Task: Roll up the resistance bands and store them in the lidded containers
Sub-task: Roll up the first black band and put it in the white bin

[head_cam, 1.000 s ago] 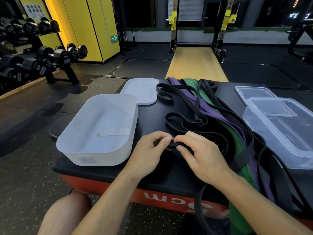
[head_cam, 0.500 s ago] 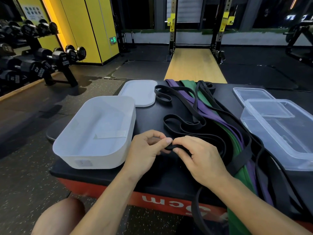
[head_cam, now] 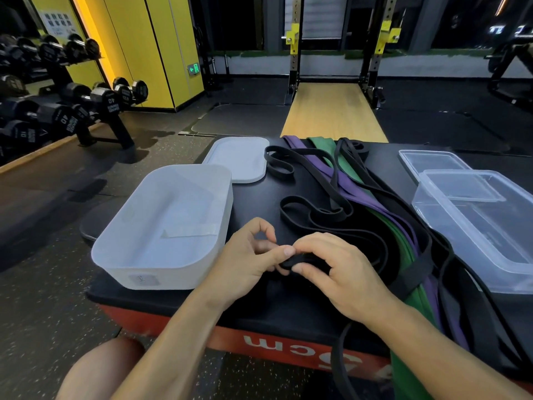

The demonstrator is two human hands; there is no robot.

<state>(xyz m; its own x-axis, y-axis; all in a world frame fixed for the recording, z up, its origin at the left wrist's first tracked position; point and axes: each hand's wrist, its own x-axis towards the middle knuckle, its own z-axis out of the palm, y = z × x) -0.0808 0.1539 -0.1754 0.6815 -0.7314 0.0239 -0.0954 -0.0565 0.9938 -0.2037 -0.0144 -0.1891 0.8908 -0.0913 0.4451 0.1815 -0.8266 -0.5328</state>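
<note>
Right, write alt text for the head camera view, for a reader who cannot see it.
The left hand and right hand pinch the end of a black resistance band on a black-topped box. An open white container sits on the left, a clear container on the right, a purple band and a green band between.

Left hand (head_cam: 245,261) and right hand (head_cam: 343,272) meet, fingers (head_cam: 278,252) curled, pinching.
</note>
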